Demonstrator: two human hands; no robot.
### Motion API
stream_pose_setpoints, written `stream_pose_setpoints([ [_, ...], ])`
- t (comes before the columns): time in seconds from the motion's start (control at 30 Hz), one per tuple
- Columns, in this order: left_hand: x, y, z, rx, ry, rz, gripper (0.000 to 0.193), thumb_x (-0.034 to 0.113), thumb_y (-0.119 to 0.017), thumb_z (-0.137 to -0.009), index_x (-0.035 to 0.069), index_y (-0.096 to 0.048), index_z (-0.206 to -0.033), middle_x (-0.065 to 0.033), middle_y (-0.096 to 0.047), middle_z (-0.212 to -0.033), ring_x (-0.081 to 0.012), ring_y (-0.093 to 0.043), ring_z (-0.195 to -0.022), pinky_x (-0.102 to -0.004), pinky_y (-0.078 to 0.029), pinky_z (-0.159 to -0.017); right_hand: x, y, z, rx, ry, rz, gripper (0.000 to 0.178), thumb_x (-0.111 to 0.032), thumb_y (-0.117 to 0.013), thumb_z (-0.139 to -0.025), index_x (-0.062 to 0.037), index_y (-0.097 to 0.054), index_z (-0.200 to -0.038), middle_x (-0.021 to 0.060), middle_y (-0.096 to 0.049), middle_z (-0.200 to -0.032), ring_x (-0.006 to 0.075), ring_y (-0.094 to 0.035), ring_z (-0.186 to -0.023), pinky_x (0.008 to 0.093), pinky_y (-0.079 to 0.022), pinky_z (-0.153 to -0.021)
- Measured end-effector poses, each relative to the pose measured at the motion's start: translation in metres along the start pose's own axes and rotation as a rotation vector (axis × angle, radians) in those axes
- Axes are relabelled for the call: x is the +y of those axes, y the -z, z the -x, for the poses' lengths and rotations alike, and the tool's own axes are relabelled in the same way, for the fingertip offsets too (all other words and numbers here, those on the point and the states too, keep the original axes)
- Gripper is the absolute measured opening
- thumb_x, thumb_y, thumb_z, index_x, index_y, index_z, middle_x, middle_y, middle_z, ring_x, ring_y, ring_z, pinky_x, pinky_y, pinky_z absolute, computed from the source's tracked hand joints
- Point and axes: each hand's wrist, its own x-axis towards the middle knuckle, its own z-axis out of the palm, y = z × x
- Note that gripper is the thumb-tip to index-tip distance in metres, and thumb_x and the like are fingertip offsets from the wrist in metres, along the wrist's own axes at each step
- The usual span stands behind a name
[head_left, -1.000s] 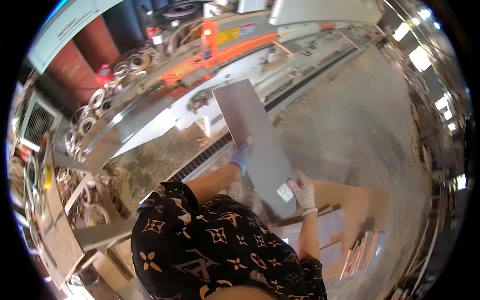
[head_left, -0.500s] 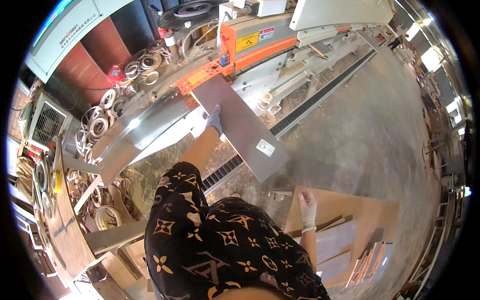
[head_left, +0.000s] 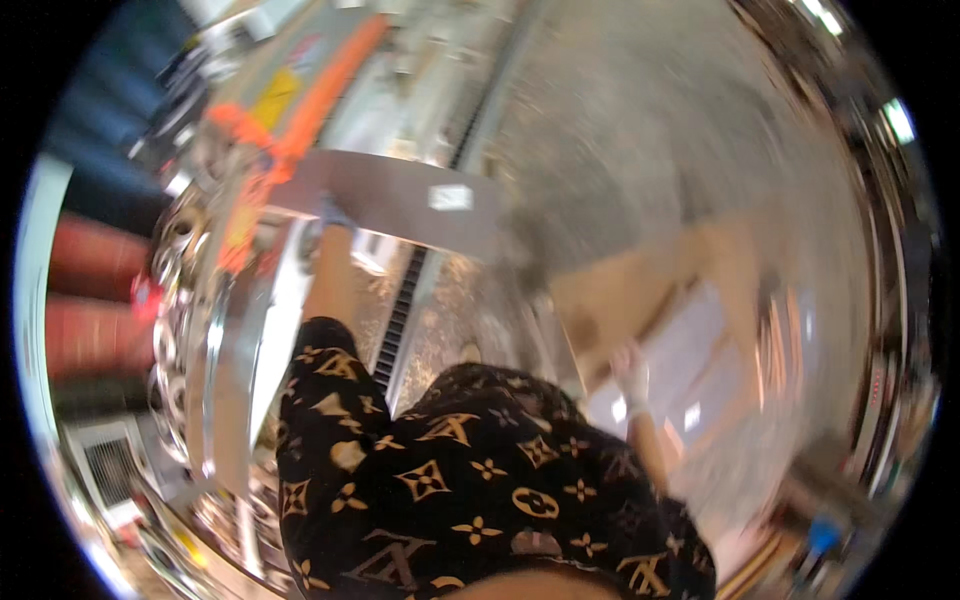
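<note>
2 dark red panels [head_left: 92, 335] are seen at the far left, with coils of banding tape [head_left: 165, 350] heaped beside an apparent edge-banding machine [head_left: 322, 98], presumably kept there for easy reach. The grey-brown board [head_left: 395, 190] is held out in front by the gloved left hand [head_left: 335, 212], which is closed on its near long edge, toward its left end. That end is lapped over the machine's orange side; whether any weight is borne there cannot be told, though a 1-handed hold would be eased by such support. The white label [head_left: 450, 197] is left uncovered on the upper face, toward the right end. The black ribbed track [head_left: 402, 310] is crossed by the board. Farther right, the gloved right hand [head_left: 630, 365] is placed beside grey panels [head_left: 690, 335]; nothing can be made out in it, and its finger shape is lost in blur. Those panels are laid flat on a brown sheet [head_left: 620, 285], perhaps for protection. Narrow strips [head_left: 772, 345] are grouped alongside, probably for tidiness.
</note>
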Motion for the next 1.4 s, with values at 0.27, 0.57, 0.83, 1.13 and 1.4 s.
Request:
stream_pose_setpoints([
  [0.27,-0.002,-0.110,0.111,0.053,0.001,-0.317,0.059,0.056,-0.043,-0.084,0.017,-0.046,-0.128,-0.0046,-0.052,-0.123,-0.0216,-0.048,-0.108,-0.0377,-0.036,-0.091,-0.005,0.034,0.061,0.164,-1.023,0.290,0.114,-0.068,-0.067,-0.058,-0.0119,-0.014,-0.142,0.0227,-0.018,-0.144,0.0406,-0.021,-0.131,0.0481,-0.030,-0.103],
  [0.57,-0.216,-0.091,0.254,-0.503,-0.804,-1.472,0.027,0.013,-0.049,-0.090,0.002,-0.040,-0.114,-0.0069,-0.040,-0.108,-0.0161,-0.038,-0.097,-0.0291,-0.035,-0.087,-0.019,0.053,0.022,0.330,-0.930,0.348,0.114,-0.064,-0.070,-0.056,-0.0129,-0.016,-0.142,0.0297,-0.009,-0.143,0.0423,-0.011,-0.133,0.0494,-0.011,-0.108],
  [0.83,-0.387,-0.108,0.365,-0.880,0.354,-1.207,0.048,0.025,-0.068,-0.078,0.009,-0.042,-0.116,-0.0051,-0.051,-0.104,-0.0169,-0.049,-0.093,-0.0349,-0.045,-0.077,0.017,0.066,0.047,0.172,-0.259,0.518,0.106,-0.067,-0.071,-0.044,-0.0172,-0.038,-0.132,0.0284,-0.025,-0.136,0.0411,-0.025,-0.127,0.0504,-0.016,-0.105],
  [1.13,-0.444,-0.167,0.437,-0.485,0.899,-0.991,0.054,0.044,-0.069,-0.075,0.019,-0.049,-0.119,-0.0034,-0.057,-0.114,-0.0218,-0.057,-0.096,-0.0402,-0.050,-0.073,0.056,0.093,0.076,0.138,-0.174,0.366,0.092,-0.061,-0.070,-0.054,-0.0156,-0.043,-0.129,0.0138,-0.045,-0.128,0.0314,-0.041,-0.119,0.0447,-0.029,-0.101],
  [1.4,-0.219,-0.139,0.447,-0.260,0.230,-0.634,0.048,0.037,-0.051,-0.090,0.005,-0.046,-0.125,-0.0079,-0.057,-0.111,-0.0183,-0.056,-0.095,-0.0317,-0.049,-0.078,-0.027,0.087,0.033,0.152,-0.072,0.010,0.060,-0.047,-0.061,-0.076,-0.0065,-0.051,-0.118,0.0178,-0.059,-0.106,0.0311,-0.058,-0.094,0.0399,-0.046,-0.082],
])
